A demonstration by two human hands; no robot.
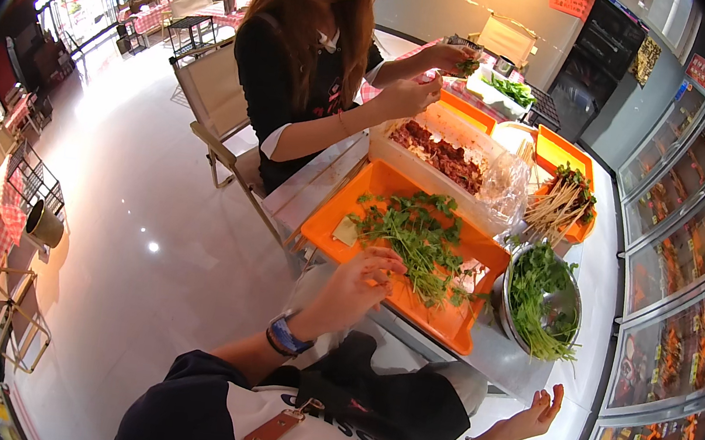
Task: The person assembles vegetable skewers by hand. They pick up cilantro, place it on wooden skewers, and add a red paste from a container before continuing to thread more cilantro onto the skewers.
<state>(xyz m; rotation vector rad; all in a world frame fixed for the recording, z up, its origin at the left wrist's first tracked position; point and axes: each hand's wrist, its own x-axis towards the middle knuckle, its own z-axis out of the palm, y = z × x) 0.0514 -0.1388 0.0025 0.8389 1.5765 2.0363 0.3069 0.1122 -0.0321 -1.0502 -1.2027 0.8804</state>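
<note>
Bent and slightly apart, the fingers of my left hand (363,282) hover at the near edge of an orange plastic tray (332,227); I see nothing held in them. Loose cilantro (420,235) with long stems is spread in this tray, beside a small pale yellow piece (345,231). Off to the right, past the table's edge, my right hand (533,417) is raised, empty, its fingers loosely spread. Nearest to it is a steel bowl (563,305) with a bunch of cilantro (536,282) hanging over its rim.
Across the table a person (304,75) holds greens over a plastic tub (385,141) of red marinated meat (440,155). Beside it are a crumpled plastic bag (505,183) and skewers (559,206). Glass-door refrigerators (684,261) line the right; a folding chair (216,94) stands left.
</note>
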